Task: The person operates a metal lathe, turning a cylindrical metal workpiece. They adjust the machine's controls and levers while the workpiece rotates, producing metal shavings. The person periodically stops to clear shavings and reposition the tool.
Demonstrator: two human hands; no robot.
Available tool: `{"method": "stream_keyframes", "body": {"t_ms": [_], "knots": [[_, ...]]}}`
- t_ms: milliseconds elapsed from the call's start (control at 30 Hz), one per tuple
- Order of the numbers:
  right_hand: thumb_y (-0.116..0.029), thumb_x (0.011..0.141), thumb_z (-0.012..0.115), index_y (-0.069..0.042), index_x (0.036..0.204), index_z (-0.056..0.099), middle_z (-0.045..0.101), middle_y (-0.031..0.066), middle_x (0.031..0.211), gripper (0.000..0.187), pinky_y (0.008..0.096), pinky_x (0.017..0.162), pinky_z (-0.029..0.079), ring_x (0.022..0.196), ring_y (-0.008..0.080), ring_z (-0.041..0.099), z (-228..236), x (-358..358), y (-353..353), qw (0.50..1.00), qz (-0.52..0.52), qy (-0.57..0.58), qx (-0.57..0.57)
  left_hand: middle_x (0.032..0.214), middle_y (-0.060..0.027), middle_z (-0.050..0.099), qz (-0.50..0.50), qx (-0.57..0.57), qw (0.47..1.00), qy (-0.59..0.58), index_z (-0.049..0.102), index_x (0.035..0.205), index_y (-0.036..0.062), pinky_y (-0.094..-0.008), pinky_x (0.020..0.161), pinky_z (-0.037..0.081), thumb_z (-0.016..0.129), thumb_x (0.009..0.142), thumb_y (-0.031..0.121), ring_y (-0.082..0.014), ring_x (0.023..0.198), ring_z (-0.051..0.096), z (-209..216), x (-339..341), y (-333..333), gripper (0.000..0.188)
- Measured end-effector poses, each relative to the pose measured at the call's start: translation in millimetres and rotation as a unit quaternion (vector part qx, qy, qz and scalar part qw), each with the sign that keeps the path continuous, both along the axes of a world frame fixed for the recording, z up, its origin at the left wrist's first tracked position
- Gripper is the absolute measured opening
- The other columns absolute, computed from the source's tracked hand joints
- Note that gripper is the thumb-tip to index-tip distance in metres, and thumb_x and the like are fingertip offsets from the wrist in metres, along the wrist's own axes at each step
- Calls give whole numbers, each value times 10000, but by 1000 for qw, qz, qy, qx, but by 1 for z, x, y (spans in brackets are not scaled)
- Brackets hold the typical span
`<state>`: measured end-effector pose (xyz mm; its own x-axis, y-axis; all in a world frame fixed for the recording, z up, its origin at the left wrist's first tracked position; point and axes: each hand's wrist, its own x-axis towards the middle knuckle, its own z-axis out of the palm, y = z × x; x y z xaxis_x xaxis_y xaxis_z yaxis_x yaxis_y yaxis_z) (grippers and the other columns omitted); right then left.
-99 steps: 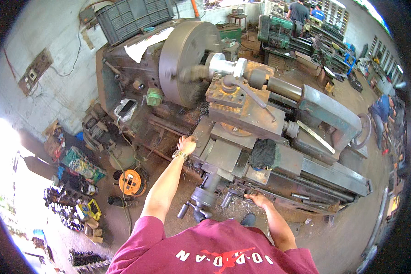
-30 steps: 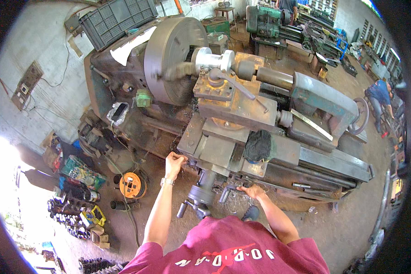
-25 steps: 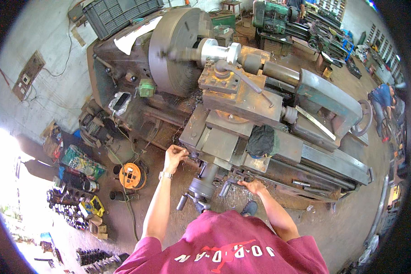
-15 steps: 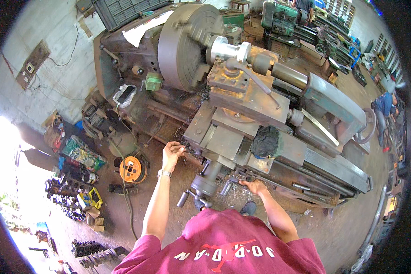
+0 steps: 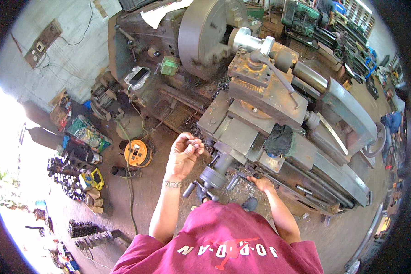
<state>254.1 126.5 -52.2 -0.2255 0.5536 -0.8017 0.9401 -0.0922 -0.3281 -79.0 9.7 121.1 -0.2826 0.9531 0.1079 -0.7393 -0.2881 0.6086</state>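
Note:
A large metal lathe stands in front of me. My left hand (image 5: 185,155) is raised beside the cross-slide, thumb and fingertips pinched together; anything between them is too small to make out. Below it sits the cross-slide crank (image 5: 210,180), apart from the hand. My right hand (image 5: 261,183) is closed at a carriage handle (image 5: 236,180), its fingers partly hidden. Beyond, the big round chuck (image 5: 201,41) looks blurred, with a shiny metal workpiece (image 5: 250,41) between it and the tailstock (image 5: 347,105). The tool post (image 5: 253,68) with its long lever stands close to the workpiece.
A dark cloth (image 5: 279,140) lies on the carriage, and a green box (image 5: 170,65) on the lathe's front. At left are an orange cable reel (image 5: 136,152), sacks and metal parts on the floor. Another lathe (image 5: 301,20) and people are farther back.
My left hand has come up nearer, its fingers now pinched together. My right hand stays at the handle. The whole view has swung, shifting the lathe rightward, its far end upward.

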Motion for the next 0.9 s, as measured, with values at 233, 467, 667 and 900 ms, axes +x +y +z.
{"method": "stream_keyframes", "body": {"t_ms": [233, 467, 667, 900], "knots": [[-883, 789, 367, -181, 1365, 565, 507, 307, 1372, 930, 453, 1080, 381, 1317, 423, 467, -33, 1, 1, 994, 93, -32, 50, 945, -104, 680, 11, 17, 999, 35, 644, 977, 39, -347, 725, 487, 790, 813, 99, -225, 897, 643, 52, 40, -8, 228], [-886, 784, 375, -152, 1304, 618, 552, 276, 1341, 931, 456, 1074, 385, 1301, 411, 490, -50, 5, 2, 991, 120, 3, 60, 899, -164, 710, 75, 0, 990, 119, 659, 948, 2, -337, 658, 532, 797, 808, 100, -276, 823, 697, 67, 53, -15, 220], [-937, 727, 369, -43, 1361, 554, 459, 280, 1433, 1111, 421, 1150, 315, 1389, 386, 398, -29, -3, 4, 997, 56, -47, 9, 895, -191, 712, 64, 20, 986, 150, 659, 968, -32, -352, 662, 552, 794, 812, 90, -306, 829, 709, 77, 56, -23, 240], [-902, 718, 458, 6, 1311, 586, 501, 304, 1379, 1091, 442, 1109, 355, 1346, 390, 452, -27, -9, 3, 997, 40, -53, 33, 898, -223, 713, 71, 25, 983, 166, 662, 964, -61, -328, 665, 580, 799, 804, 76, -310, 803, 720, 90, 64, -27, 251]]}}
